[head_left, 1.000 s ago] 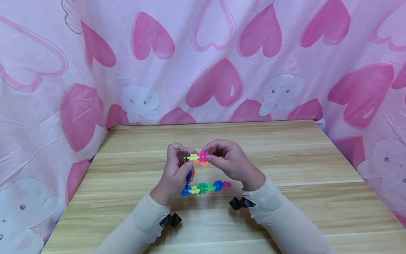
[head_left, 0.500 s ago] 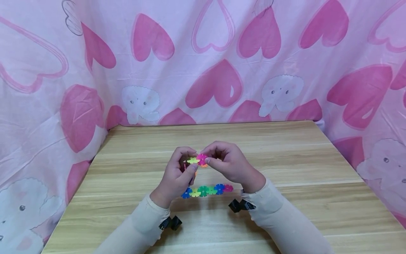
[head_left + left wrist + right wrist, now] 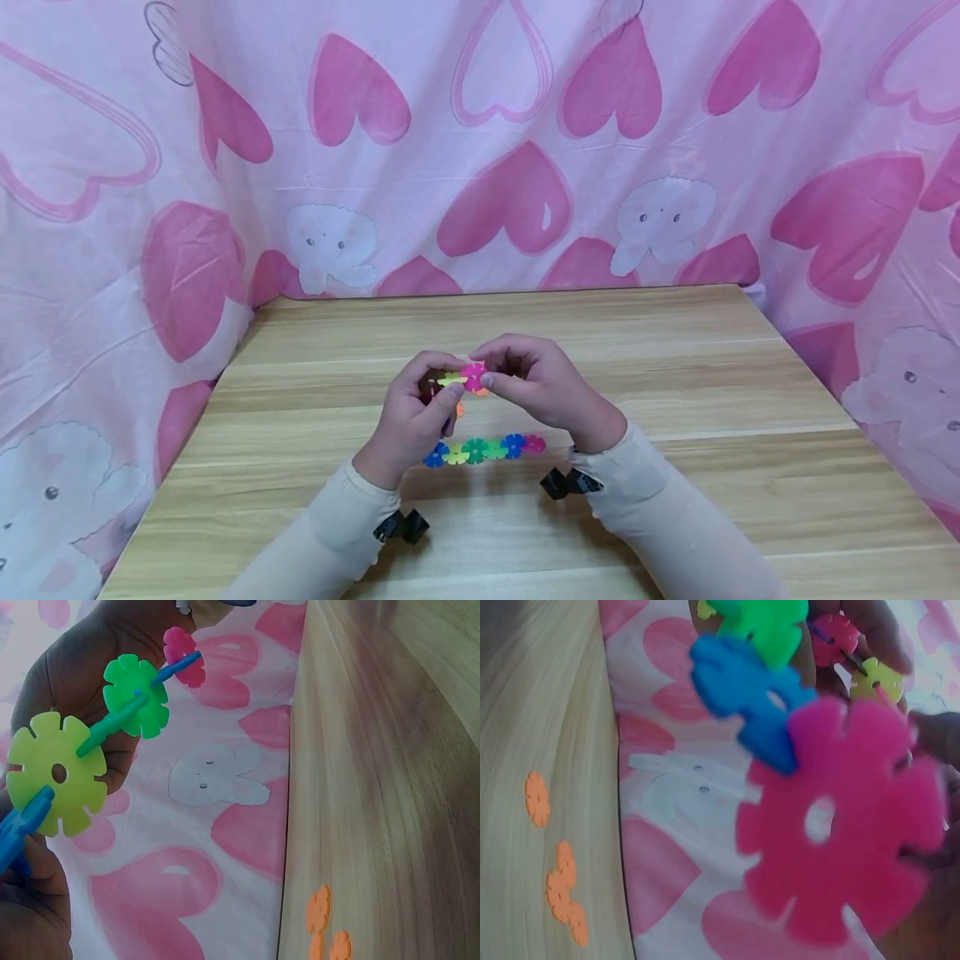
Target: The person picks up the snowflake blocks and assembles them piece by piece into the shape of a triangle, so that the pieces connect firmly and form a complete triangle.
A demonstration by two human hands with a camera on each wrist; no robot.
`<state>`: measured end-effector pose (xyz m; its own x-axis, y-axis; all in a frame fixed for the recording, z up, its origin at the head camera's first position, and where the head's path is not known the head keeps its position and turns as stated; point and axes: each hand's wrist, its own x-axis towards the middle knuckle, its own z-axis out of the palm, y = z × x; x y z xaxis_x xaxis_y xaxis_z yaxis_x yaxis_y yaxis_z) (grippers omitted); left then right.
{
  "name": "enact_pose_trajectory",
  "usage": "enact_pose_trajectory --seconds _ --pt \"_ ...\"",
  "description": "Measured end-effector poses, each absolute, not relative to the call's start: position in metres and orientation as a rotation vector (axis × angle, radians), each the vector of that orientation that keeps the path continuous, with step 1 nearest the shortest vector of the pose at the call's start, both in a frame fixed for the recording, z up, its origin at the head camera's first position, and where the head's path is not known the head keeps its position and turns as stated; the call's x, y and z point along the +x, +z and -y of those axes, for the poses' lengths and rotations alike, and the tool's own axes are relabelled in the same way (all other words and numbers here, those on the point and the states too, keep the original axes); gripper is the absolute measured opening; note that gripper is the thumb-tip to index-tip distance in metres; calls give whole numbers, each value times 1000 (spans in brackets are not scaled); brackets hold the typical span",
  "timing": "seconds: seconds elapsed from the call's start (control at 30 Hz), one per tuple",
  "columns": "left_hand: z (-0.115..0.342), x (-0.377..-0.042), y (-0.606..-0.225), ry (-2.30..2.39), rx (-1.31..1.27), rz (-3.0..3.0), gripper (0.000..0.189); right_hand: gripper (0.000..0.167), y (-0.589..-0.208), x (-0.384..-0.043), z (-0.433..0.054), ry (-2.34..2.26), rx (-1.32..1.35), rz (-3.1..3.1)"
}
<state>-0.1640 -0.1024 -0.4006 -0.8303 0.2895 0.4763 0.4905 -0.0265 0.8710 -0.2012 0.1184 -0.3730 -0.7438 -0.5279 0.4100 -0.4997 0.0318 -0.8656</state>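
My left hand (image 3: 408,414) grips a chain of interlocked flower-shaped plastic discs, its fingers hiding part of it. Between the two hands sit a yellow disc (image 3: 452,380) and a pink disc (image 3: 473,377). My right hand (image 3: 551,387) pinches that pink disc at its right side. A row of the chain in blue, yellow, green (image 3: 475,451) and pink extends rightward below the hands, raised off the table. In the left wrist view a yellow disc (image 3: 58,774) of this row shows close up; the right wrist view has its pink end disc (image 3: 840,825).
Several loose orange discs (image 3: 559,896) lie on the wooden table (image 3: 675,358) beyond the hands, partly hidden in the head view. A pink heart-print cloth (image 3: 502,200) hangs behind the table and along both sides.
Both hands have come closer together and dipped slightly, with the pink disc shifting a little left. My left fingers now cover more of the brown disc. The lower row has lowered slightly.
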Motion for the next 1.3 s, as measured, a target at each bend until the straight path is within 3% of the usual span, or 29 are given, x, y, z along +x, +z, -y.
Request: enact_pose_trajectory --seconds 0.3,0.8,1.03,1.3 --pt "104 -165 -400 -2029 -838 2014 22 23 -386 -224 -128 -1833 -872 -2279" --pt "108 -166 -396 -2104 -830 1956 21 13 -420 -261 -89 -1168 -708 -2327" --pt "110 -165 -396 -2081 -752 2025 22 42 -427 -267 -71 -906 -753 -2386" --pt "109 -166 -396 -2120 -780 1989 20 50 -430 -266 -63 -826 -730 -2384"
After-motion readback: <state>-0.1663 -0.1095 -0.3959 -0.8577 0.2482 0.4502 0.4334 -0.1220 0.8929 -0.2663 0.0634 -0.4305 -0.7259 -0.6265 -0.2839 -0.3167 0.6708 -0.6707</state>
